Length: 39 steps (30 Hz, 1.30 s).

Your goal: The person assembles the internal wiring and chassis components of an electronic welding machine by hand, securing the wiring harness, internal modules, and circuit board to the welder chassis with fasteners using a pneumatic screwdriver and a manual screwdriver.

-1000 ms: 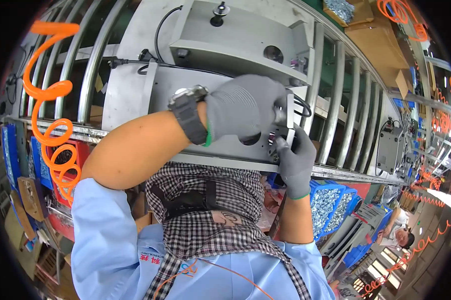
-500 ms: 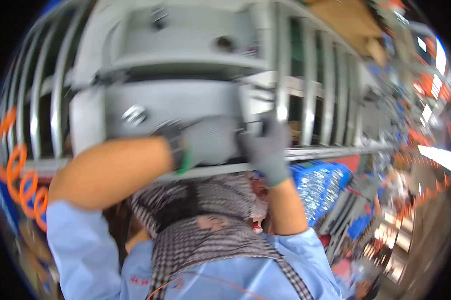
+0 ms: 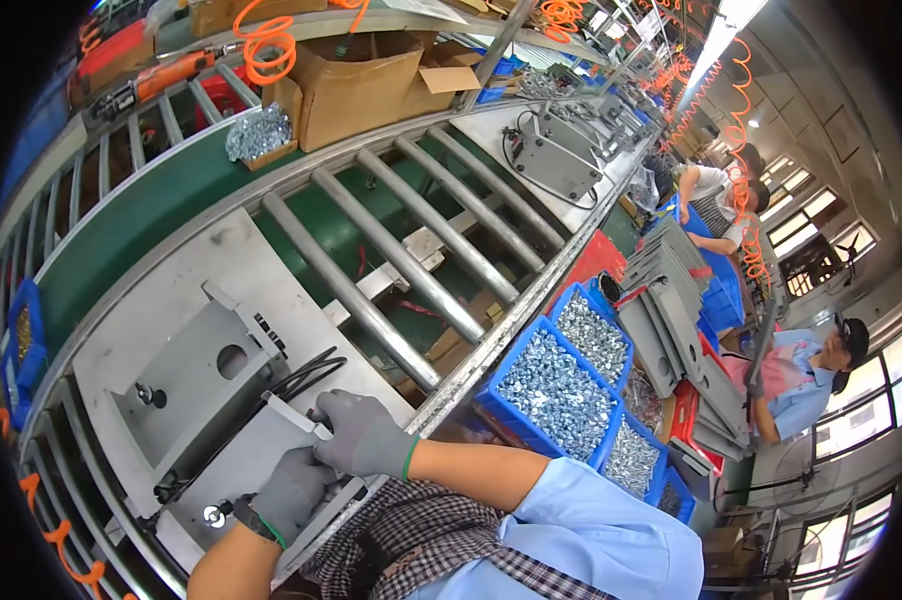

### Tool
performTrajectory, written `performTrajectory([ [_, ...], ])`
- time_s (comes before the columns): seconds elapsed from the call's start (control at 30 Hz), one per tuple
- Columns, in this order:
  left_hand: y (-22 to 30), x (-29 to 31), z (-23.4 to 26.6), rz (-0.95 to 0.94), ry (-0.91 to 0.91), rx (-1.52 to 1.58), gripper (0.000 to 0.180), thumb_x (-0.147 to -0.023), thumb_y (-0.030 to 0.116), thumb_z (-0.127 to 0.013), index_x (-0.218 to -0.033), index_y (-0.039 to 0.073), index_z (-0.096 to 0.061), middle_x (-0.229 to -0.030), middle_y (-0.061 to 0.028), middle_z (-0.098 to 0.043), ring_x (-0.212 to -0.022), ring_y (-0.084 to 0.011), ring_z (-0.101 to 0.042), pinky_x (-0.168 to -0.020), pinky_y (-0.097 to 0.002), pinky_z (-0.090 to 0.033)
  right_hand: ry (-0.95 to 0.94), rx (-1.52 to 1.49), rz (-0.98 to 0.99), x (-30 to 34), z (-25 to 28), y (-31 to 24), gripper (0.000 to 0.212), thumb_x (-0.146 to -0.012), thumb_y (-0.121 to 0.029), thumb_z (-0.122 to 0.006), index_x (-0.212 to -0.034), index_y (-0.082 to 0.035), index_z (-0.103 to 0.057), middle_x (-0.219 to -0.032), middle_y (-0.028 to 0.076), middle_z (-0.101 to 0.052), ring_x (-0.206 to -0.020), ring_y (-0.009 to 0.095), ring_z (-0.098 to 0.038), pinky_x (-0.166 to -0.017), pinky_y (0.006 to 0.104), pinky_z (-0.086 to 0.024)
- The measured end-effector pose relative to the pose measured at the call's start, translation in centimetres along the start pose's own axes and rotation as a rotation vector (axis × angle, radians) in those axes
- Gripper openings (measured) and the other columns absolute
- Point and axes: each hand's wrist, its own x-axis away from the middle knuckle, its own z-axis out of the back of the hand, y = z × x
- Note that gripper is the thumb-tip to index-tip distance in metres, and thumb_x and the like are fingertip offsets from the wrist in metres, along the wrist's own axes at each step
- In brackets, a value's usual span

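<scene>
Two grey metal housings lie on a pale board. The far housing [image 3: 186, 385] has a round hole and a dark knob. Against its near side is the second housing [image 3: 216, 482], with a round silver fitting [image 3: 214, 515]. Over this near housing is my left hand [image 3: 293, 495], in a grey glove, its fingers bent inward and what they hold hidden. My right hand [image 3: 363, 435], also gloved, closes at the housing's right end, beside its raised flange; any small part in it is hidden. Black cables [image 3: 306, 375] run just beyond my right hand.
The board [image 3: 211, 265] rests on a roller conveyor [image 3: 371, 250]. Blue bins of small metal fasteners [image 3: 551, 395] stand at my right, beside stacked grey panels [image 3: 661, 330]. A cardboard box [image 3: 356, 90] and an orange power tool [image 3: 176, 72] are beyond. Other people [image 3: 806, 365] work at right.
My view has swung to the right, bringing the bins and the conveyor's far stretch into sight. Both hands are still at the near housing, now close together at its right end.
</scene>
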Motion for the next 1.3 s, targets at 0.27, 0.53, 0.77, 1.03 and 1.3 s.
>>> performTrajectory([
  [0.27,0.3,-0.8,-0.3,-0.319,0.054,-0.576,0.021,-0.08,0.016,-0.068,-0.092,-0.001,-0.066,-0.079,-0.0122,-0.067,-0.069,-0.0199,-0.062,-0.063,-0.0342,-0.048,0.063,0.013,0.041,-0.1,0.4,0.6,0.042,-0.067,-0.027,-0.066,-0.102,-0.003,-0.062,-0.097,0.017,-0.063,-0.091,0.033,-0.062,-0.082,0.04,-0.049],
  [0.53,1.5,0.9,-0.9,-0.246,-0.016,-0.462,0.031,-0.086,0.02,-0.068,-0.105,-0.004,-0.062,-0.094,-0.0133,-0.069,-0.085,-0.0197,-0.064,-0.076,-0.0331,-0.05,0.024,-0.029,-0.009,0.0,0.6,0.7,0.042,-0.068,-0.027,-0.067,-0.102,-0.002,-0.061,-0.096,0.016,-0.063,-0.092,0.032,-0.063,-0.083,0.0379,-0.049],
  [0.77,1.0,0.7,-0.4,-0.295,-0.031,-0.546,0.031,-0.088,0.024,-0.061,-0.1,-0.005,-0.064,-0.093,-0.0205,-0.068,-0.085,-0.0286,-0.064,-0.077,-0.0386,-0.049,0.027,-0.02,-0.002,0.1,0.6,0.5,0.04,-0.069,-0.027,-0.066,-0.1,-0.002,-0.062,-0.095,0.015,-0.063,-0.091,0.031,-0.063,-0.083,0.0377,-0.049],
  [1.03,1.2,0.6,-0.4,-0.279,-0.07,-0.564,0.034,-0.09,0.03,-0.06,-0.103,-0.002,-0.065,-0.095,-0.0198,-0.068,-0.088,-0.0281,-0.065,-0.079,-0.0388,-0.049,0.042,-0.016,0.002,0.1,0.5,0.9,0.041,-0.069,-0.027,-0.066,-0.101,-0.002,-0.063,-0.096,0.016,-0.063,-0.09,0.031,-0.063,-0.082,0.0382,-0.049],
  [1.3,0.4,0.3,0.0,-0.228,0.015,-0.535,0.036,-0.086,0.028,-0.069,-0.1,-0.006,-0.064,-0.09,-0.0171,-0.069,-0.081,-0.0207,-0.065,-0.073,-0.0334,-0.051,0.017,-0.068,-0.031,0.3,0.2,0.2,0.043,-0.067,-0.027,-0.066,-0.102,-0.003,-0.062,-0.097,0.016,-0.064,-0.091,0.03,-0.063,-0.083,0.0372,-0.05],
])
